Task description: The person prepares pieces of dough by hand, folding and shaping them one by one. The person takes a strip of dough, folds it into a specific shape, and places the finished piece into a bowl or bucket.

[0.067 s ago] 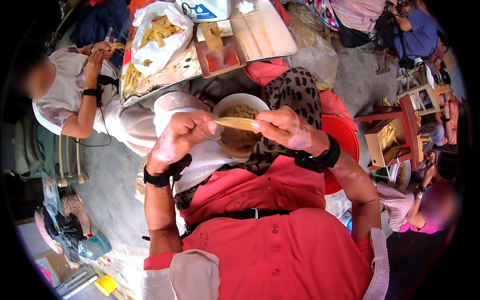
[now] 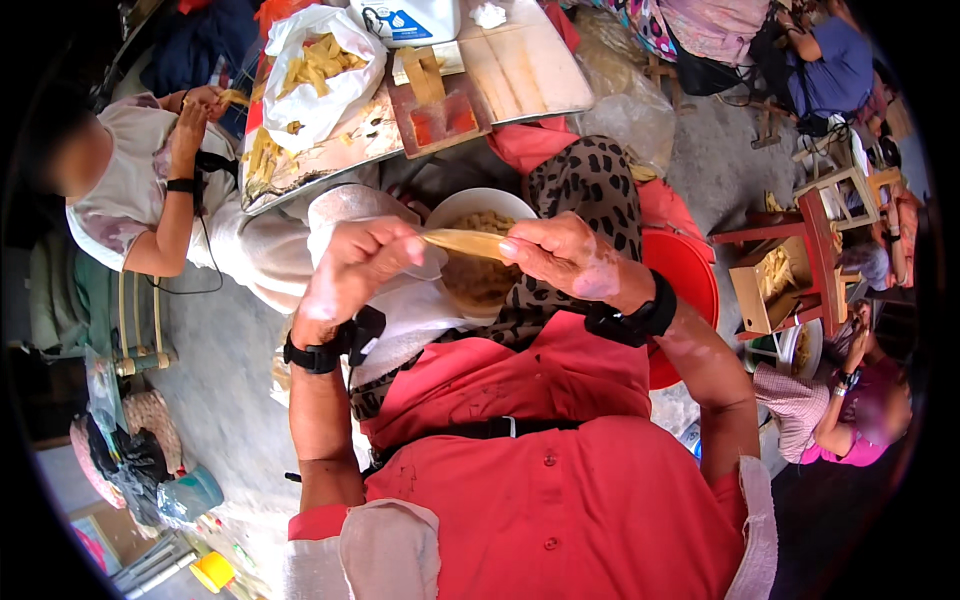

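A flat, yellowish-tan strip [image 2: 465,243] is stretched level above my lap, its left end narrowing. My right hand [image 2: 565,252] pinches its right end, thumb on top. At its left tip are the fingers of my left hand [image 2: 360,262], bent together and holding only the very end. Below the strip, between my knees, a white bowl [image 2: 437,212] contains pale yellow, curled pieces [image 2: 485,220]. My hands hide part of the bowl. Both my wrists wear black bands.
Ahead, a worn board table [image 2: 535,65] bears a white plastic bag [image 2: 350,95] of tan strips, a wooden block [image 2: 440,115] with a red patch and a white jug [image 2: 410,20]. A red basin [image 2: 685,290] stands at my right. Co-workers sit left and right.
My left hand has drawn back slightly to the left, so more of the strip's narrow end shows. The right hand has barely shifted.
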A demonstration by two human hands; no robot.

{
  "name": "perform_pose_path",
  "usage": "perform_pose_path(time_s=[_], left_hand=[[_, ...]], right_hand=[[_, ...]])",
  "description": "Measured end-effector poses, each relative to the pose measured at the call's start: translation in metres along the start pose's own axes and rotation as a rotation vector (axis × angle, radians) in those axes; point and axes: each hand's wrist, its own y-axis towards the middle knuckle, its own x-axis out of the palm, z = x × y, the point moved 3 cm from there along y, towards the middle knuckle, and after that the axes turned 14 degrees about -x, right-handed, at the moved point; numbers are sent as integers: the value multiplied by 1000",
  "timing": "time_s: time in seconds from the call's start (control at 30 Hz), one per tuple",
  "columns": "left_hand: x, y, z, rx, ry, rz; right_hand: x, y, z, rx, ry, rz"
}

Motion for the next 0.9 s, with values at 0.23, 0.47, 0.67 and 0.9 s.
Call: perform_pose_path(time_s=[0.23,0.47,0.67,0.9], left_hand=[[24,15,9,145,-1270,-155],[60,34,20,547,257,263],[71,43,-5,626,466,229],[78,35,-12,729,575,398]], right_hand=[[12,28,-15,86,123,261],[13,10,10,160,110,350],[11,-6,15,315,342,367],[28,-24,43,296,248,350]])
